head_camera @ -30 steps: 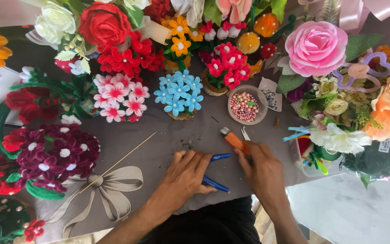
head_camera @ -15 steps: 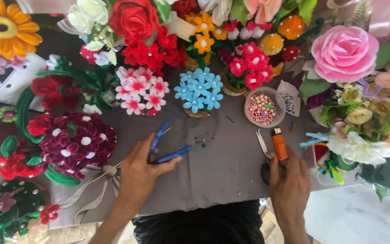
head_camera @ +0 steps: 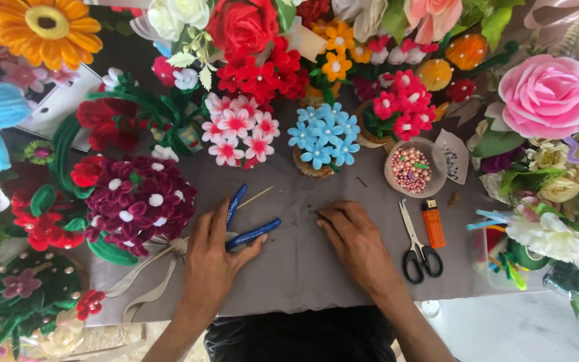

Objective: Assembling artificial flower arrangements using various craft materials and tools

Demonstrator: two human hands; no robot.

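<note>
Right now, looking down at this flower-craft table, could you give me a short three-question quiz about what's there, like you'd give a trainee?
1. True or false: the left hand holds the blue-handled pliers.
2. What lies directly beside the orange lighter? A) a glue gun B) black-handled scissors C) a ruler
3. Fill in: the right hand rests flat on the grey ____, holding nothing.

Key
1. True.
2. B; the scissors lie closed, just left of the lighter, below the small bowl of beads.
3. Cloth.
</note>
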